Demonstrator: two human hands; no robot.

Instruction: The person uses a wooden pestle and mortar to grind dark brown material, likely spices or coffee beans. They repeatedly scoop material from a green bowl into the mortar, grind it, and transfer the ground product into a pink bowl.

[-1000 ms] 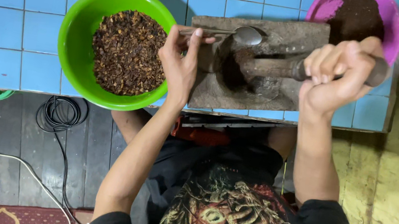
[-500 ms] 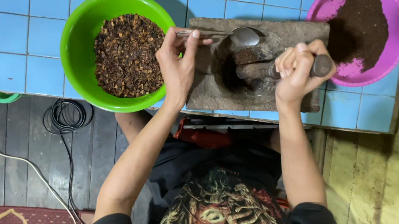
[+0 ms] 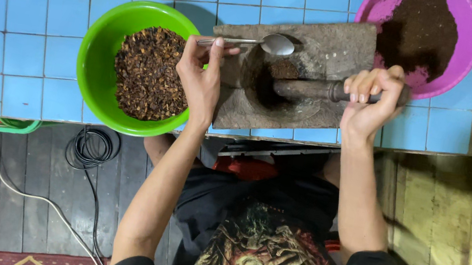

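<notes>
Pestle (image 3: 314, 89) lying low across the stone mortar (image 3: 298, 75), dark working end down in the hollow, handle end wrapped tight inside the right hand (image 3: 370, 104). Looks heavy, stiff and rough-skinned, so unlikely to slip; best gripped right where that fist already sits, at the outer end of the shaft, for leverage.

Head view, only 1 camera, so taking it left to right. Green bowl (image 3: 137, 67) on the blue tiled counter (image 3: 25, 43), heaped with coarse dark-brown bits. Just right of it, left hand (image 3: 201, 78) pinching the handle of a metal spoon (image 3: 264, 44) between thumb and fingers, spoon bowl poised over the far rim of the mortar, apparently empty, though hard to tell for sure. Spoon: light, thin, smooth, fine for a fingertip pinch.

Mortar itself a thick grey slab with a round pit, surely weighty, sitting square at the near edge of the counter. Some dark ground stuff clinging inside the pit beside the pestle tip.

Far right, pink bowl (image 3: 397, 25) holding fine dark powder, touching or nearly touching the mortar's far corner. Black cable coil (image 3: 92, 149) down on the wooden floor, near left.
</notes>
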